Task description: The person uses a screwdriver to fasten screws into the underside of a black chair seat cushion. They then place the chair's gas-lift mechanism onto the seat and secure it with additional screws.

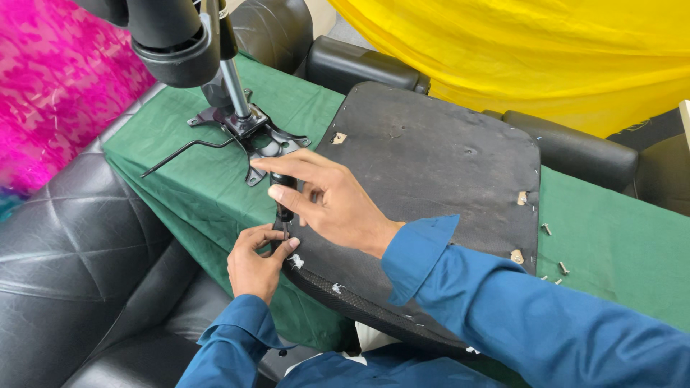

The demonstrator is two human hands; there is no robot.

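My right hand (327, 201) is wrapped around the black handle of a screwdriver (282, 195), held upright over the near left corner of an upturned chair seat (431, 165) with a dark fabric underside. My left hand (255, 262) pinches the screwdriver's metal tip at that corner, fingertips against the seat's edge. Both arms wear blue sleeves. The tip itself is mostly hidden by my left fingers.
A black chair mechanism with gas cylinder and lever (241, 129) lies on the green cloth (611, 244) behind the seat. Loose screws (555, 251) rest on the cloth at the right. A black leather sofa (79, 266) lies left, pink fabric (57, 79) beyond, and yellow fabric (539, 50) behind.
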